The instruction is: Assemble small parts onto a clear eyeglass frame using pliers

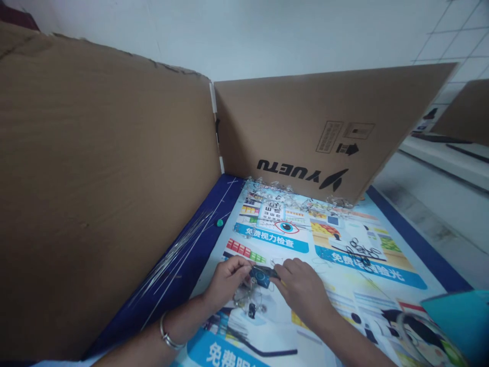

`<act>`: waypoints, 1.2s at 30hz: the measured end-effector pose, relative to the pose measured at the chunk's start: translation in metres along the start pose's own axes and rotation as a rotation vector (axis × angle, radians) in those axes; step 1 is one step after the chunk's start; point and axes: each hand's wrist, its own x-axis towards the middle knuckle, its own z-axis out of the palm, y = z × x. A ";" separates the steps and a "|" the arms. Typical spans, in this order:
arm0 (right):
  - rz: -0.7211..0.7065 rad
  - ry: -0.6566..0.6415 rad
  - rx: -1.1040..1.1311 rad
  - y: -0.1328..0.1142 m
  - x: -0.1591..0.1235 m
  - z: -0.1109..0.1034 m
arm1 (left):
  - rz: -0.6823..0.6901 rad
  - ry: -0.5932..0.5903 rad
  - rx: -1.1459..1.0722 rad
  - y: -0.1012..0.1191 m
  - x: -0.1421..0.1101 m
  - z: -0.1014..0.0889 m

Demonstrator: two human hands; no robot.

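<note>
My right hand is closed around a pair of pliers with dark jaws, which point left toward my other hand. My left hand, a metal bangle on its wrist, is closed in a pinch on what looks like a thin wire at the jaw tips. The wire's ends are too fine to follow. Just below the two hands lies a small tangle of bent wire pieces with a dark bit among them. The handles of the pliers are mostly hidden in my right palm.
A bundle of straight metal wires lies along the left, near a green round piece. Many bent wire pieces line the back; dark rings lie at right. Cardboard panels stand left and behind. A turquoise object is at lower right.
</note>
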 end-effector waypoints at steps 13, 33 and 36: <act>0.026 -0.027 0.018 0.003 -0.003 0.007 | 0.007 -0.007 -0.055 -0.001 0.001 0.000; 0.151 -0.170 0.099 -0.002 0.000 0.001 | -0.078 0.009 -0.171 -0.003 0.003 0.002; 0.167 -0.181 0.101 -0.004 0.000 0.001 | -0.058 0.013 -0.163 -0.003 0.003 0.003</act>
